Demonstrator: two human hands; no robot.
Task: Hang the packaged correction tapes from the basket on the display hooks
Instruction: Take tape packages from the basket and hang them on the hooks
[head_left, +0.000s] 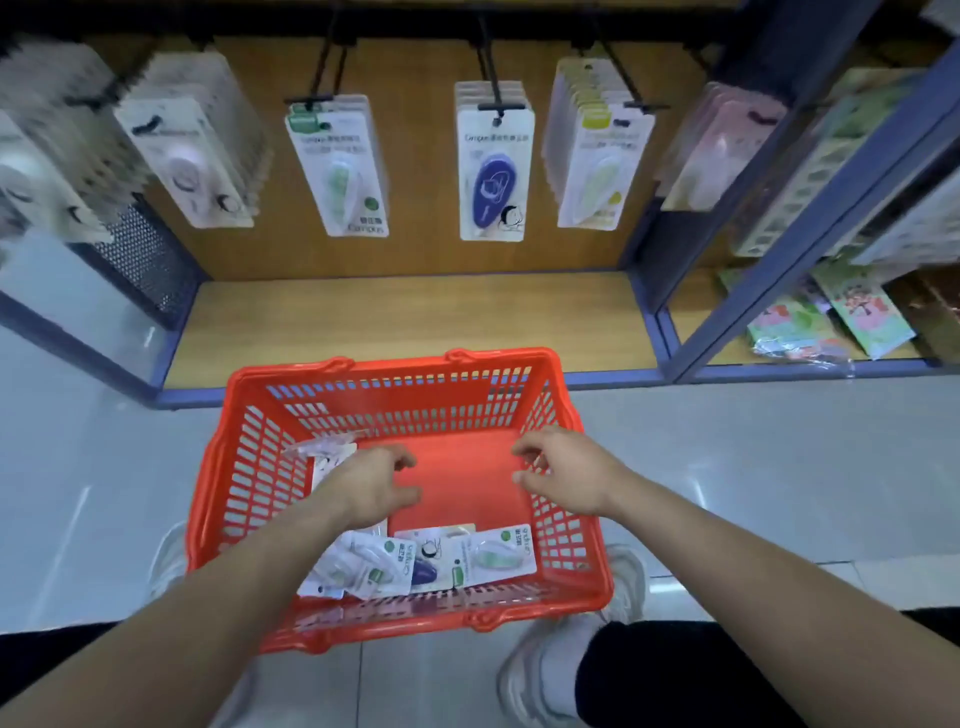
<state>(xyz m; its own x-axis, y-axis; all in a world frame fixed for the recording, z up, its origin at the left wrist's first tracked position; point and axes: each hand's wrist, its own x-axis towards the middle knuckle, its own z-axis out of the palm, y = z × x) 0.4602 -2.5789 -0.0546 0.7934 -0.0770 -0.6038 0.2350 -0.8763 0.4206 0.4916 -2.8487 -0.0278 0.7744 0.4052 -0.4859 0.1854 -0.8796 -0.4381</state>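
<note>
Over the basket: my left hand and my right hand hover apart above its red bottom.
Left hand: fingers loosely curled, gripping nothing; it covers part of a pale packet in the far left corner, pinkish I think, though it is blurred.
Right hand: relaxed, fingers half bent, empty, near the right wall.
Basket tapes: several correction tapes lie flat along the near wall, green ones and a blue one, overlapping.
Display hooks: black, carrying rows of green packs, blue packs and yellow packs against the wooden back panel.
Floor: pale tiles; the basket stands before the shelf.
</note>
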